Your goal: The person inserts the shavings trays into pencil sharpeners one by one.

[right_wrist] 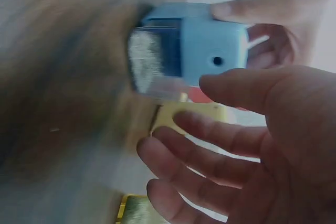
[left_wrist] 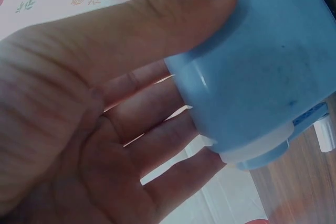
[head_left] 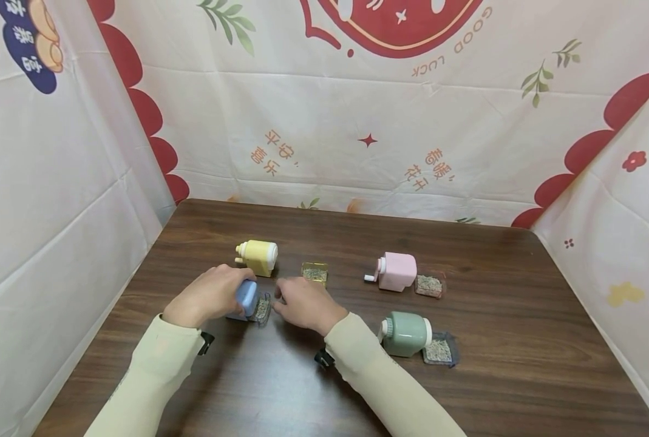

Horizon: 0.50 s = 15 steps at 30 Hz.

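My left hand [head_left: 212,297] grips a blue pencil sharpener [head_left: 247,297] at the left of the table, its thumb lying along one side of the body in the left wrist view. From the sharpener's end sticks out a clear shavings drawer [right_wrist: 149,61], pulled partway and holding grey-brown shavings. In the right wrist view a small round pencil hole shows in the blue face. Just right of the drawer hovers my right hand [head_left: 309,303], fingers spread and slightly bent, with nothing in it. A crank [left_wrist: 315,121] shows at the sharpener's far end in the left wrist view.
Behind stands a yellow sharpener [head_left: 258,256], with a yellow-rimmed drawer [head_left: 316,265] of shavings to its right. Farther right are a pink sharpener [head_left: 397,271] and a green sharpener [head_left: 406,334], each beside a shavings-filled drawer. Printed cloth [head_left: 324,109] borders the wooden table [head_left: 499,303].
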Each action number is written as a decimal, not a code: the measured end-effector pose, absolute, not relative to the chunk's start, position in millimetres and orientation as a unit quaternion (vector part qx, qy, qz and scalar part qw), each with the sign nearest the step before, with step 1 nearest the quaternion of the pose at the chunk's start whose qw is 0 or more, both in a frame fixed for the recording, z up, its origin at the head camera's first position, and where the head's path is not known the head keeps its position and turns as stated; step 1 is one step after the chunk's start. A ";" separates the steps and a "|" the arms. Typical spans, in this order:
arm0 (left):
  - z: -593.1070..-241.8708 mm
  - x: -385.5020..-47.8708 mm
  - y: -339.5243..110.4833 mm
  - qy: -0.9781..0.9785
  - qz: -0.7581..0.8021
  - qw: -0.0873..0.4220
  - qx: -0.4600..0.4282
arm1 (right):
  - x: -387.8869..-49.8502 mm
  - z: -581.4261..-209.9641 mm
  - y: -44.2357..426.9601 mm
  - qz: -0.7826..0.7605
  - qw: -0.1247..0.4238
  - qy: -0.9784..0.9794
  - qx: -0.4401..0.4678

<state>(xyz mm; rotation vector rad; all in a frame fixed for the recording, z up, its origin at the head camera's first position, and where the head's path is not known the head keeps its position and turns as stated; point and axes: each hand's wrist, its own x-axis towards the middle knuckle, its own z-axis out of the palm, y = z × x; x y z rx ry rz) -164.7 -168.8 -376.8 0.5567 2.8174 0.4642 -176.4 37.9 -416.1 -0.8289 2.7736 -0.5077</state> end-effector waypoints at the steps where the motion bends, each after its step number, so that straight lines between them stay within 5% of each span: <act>1: -376.7 -164.6 -168.8 0.962 0.158 0.115 0.190 | -176.2 -419.1 38.4 -0.163 0.097 0.938 -0.289; 15: -375.3 -164.3 -168.5 0.963 0.154 0.113 0.190 | -168.4 -442.2 25.4 -0.115 0.110 0.935 -0.317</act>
